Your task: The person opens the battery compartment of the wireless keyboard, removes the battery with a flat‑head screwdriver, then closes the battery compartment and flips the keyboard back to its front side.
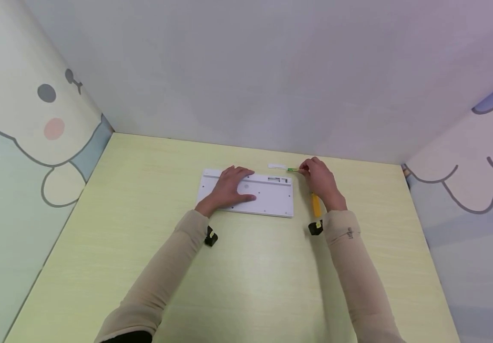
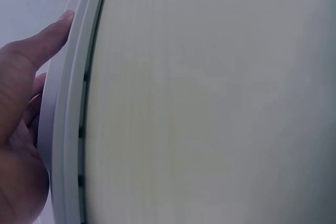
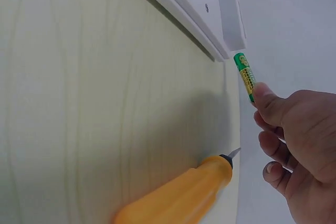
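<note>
A white keyboard (image 1: 268, 197) lies with its screwed underside up, and a small battery slot (image 1: 274, 179) stands uncovered near its far right corner. My left hand (image 1: 228, 186) rests on the left half, thumb and fingers spread; the left wrist view shows the thumb (image 2: 50, 40) along the keyboard's near side. Between thumb and fingertips my right hand (image 1: 320, 178) pinches a slim green and gold battery (image 3: 245, 77), just off the keyboard's right corner. Beneath that hand lies a screwdriver with an orange-yellow handle (image 3: 178, 195) and a short metal tip.
A narrow white strip (image 1: 276, 166), resembling a battery cover, lies beyond the keyboard's far edge. Small black devices (image 1: 315, 227) sit by both wrists. The pale wooden table (image 1: 251, 276) meets a plain wall (image 1: 246, 85) at the back and patterned walls at both sides.
</note>
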`<state>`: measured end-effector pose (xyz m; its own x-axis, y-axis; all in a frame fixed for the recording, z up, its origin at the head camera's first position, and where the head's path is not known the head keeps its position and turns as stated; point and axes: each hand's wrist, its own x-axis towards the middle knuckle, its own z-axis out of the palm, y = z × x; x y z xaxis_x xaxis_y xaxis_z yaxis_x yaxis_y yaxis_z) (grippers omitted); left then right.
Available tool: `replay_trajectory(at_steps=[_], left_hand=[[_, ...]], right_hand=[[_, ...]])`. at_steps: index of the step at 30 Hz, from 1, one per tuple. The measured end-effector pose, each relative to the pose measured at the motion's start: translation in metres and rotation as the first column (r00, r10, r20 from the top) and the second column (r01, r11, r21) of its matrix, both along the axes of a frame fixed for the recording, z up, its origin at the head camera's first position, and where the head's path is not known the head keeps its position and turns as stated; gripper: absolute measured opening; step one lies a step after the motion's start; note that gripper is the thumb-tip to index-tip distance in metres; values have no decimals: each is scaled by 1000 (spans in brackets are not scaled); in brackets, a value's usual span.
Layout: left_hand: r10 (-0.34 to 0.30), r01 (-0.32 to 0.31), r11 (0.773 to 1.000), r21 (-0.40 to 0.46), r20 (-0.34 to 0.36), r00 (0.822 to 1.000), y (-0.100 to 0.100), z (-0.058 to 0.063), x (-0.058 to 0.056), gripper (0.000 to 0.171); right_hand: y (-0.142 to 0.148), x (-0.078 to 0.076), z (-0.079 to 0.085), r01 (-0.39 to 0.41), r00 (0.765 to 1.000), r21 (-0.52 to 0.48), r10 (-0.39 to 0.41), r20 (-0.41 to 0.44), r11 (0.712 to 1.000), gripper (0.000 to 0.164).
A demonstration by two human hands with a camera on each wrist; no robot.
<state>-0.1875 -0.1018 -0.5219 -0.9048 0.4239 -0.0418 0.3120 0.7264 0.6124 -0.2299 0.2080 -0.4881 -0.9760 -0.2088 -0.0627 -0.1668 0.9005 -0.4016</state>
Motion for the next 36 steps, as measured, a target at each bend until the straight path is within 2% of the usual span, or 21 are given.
replay_trajectory(at_steps=[8,15,21,36], left_hand=[[-4,4,1000,1,-4,1000,0,-1,0,81],[-7,7,1000,-9,-9,1000,0,0,0,81],[-10,11,1000,12,-29,1000,0,2,0,80],[-6,6,1000,3,-25,1000,1,1,-1,80]], right_hand=[[1,-3,-8,23,999,12,-23,29,1000,18],[2,-3,-10,11,999,36,-13,38,999,17],[3,-2,-10,14,1000,20,-15,22,1000,20],[6,1,-13,21,999,-25,-20,43,999,21]])
